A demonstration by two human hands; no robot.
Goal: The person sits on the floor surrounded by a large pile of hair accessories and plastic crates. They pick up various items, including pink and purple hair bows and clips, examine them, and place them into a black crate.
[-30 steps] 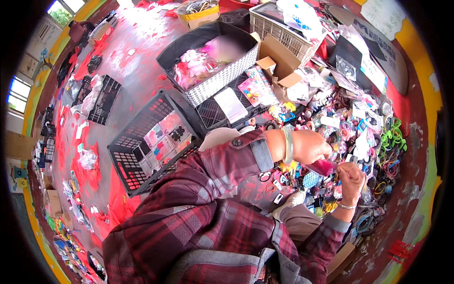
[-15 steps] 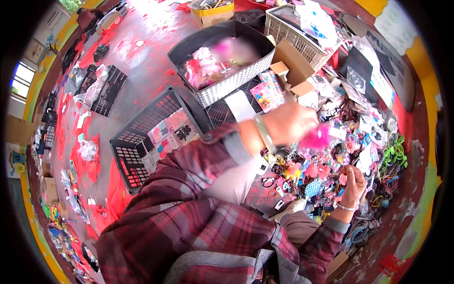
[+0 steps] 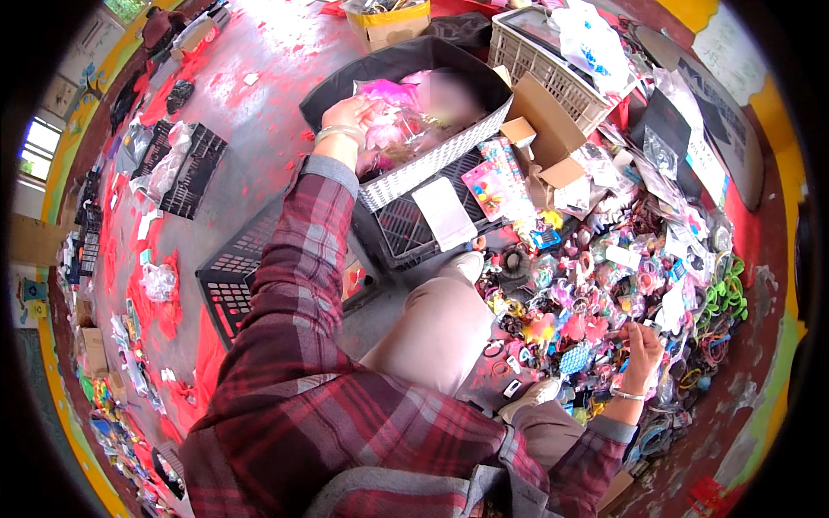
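Note:
My left hand (image 3: 347, 119) reaches into the far woven basket (image 3: 445, 164), which has white sides and a dark lining. Its fingers are closed at the edge of a bright pink fluffy item (image 3: 390, 91); the exact grip is partly hidden. Pale pink pieces in clear wrapping (image 3: 393, 134) lie below it in the basket. Over the right side of a big heap of small hair accessories (image 3: 596, 293) is my right hand (image 3: 642, 352). Its thumb and fingers are pinched together, and what they hold is too small to name.
Under the basket is a black crate (image 3: 401, 246), with a white card (image 3: 445, 211) on top. Another black crate (image 3: 226, 298) stands to its left. An opened cardboard box (image 3: 548, 116) and a beige crate (image 3: 518, 56) stand behind the heap. My knee (image 3: 440, 332) is in the middle.
My left hand has swung from above the heap, with a bright pink item, leftward and away into the woven basket. My right hand stays over the heap, still pinched.

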